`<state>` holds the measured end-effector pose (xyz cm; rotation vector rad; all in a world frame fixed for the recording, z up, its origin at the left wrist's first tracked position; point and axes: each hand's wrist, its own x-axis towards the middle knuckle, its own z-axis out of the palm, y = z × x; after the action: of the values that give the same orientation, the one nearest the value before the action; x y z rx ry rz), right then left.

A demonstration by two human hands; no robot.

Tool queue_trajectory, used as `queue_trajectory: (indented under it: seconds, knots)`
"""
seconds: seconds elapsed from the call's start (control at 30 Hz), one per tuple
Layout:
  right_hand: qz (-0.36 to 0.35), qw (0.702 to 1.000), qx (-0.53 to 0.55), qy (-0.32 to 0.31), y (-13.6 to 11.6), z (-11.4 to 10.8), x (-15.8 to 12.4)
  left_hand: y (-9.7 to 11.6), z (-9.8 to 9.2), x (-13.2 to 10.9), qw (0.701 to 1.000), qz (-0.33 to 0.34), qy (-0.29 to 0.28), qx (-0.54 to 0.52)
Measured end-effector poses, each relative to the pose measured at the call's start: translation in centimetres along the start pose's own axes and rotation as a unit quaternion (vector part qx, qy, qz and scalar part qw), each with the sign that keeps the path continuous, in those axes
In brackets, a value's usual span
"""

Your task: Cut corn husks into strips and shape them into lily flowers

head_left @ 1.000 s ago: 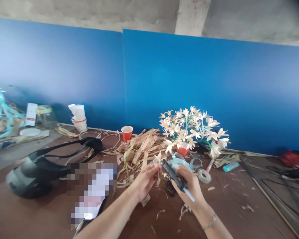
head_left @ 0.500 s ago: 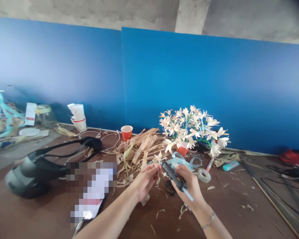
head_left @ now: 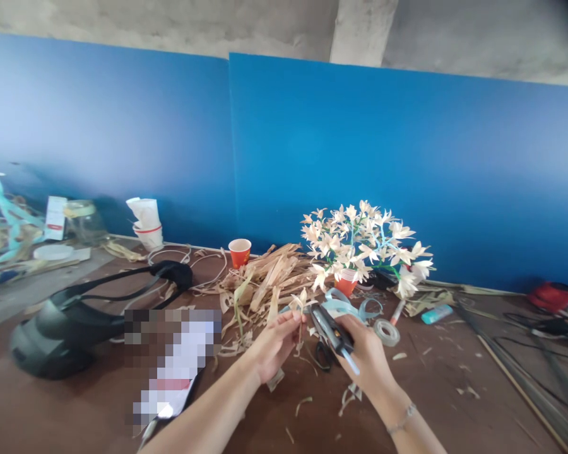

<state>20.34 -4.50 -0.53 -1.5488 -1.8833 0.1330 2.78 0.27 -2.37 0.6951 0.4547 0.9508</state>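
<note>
Between the thumb and fingers of my left hand is a small cream husk flower, held upright by its lower end. My right hand grips a dark glue gun, with a pale glue stick poking out of its back end. The gun's nozzle points up and left, close beside the flower; whether they touch I cannot tell. Behind my hands, a bunch of cream flowers on green and blue stems stands in a red paper cup. Black-handled scissors, partly hidden, lie under the glue gun.
Dry husks are heaped behind my left hand, near another red cup. On the left lie a black headset and a blurred-out phone. Clear tape, light-blue ribbon and a turquoise tube lie to the right.
My right hand has turned the glue gun and shifted its nozzle slightly right, away from the flower. My left hand holds the flower in nearly the same place.
</note>
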Motion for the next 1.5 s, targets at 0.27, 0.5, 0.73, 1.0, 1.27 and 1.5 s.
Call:
queue_trajectory:
  seconds: [0.27, 0.5, 0.73, 1.0, 1.27, 1.5]
  knots:
    - [0.085, 0.975, 0.172, -0.113, 1.8, -4.5, -2.7, 0.2, -0.6, 0.3, 0.984, 0.072, 0.089, 0.138]
    - [0.279, 0.938, -0.193, -0.067, 7.7, -6.0, -5.0, 0.0, -0.8, 0.6, 0.985, 0.089, 0.091, 0.120]
    - [0.273, 0.901, -0.329, -0.070, 5.4, -4.6, -3.9, 0.4, -0.3, 0.3, 0.986, 0.097, 0.079, 0.106]
    - [-0.004, 0.989, -0.141, -0.043, -1.3, 4.0, 0.6, 0.5, -0.8, 0.4, 0.990, 0.107, 0.054, 0.080]
    - [0.007, 0.997, -0.076, -0.003, -0.9, 5.4, 0.3, 0.6, -0.7, 0.5, 0.993, 0.089, 0.063, 0.041]
    - [-0.058, 0.979, -0.019, 0.195, -2.0, 0.6, 2.3, 0.4, -0.4, 0.3, 0.997, -0.007, 0.072, -0.026]
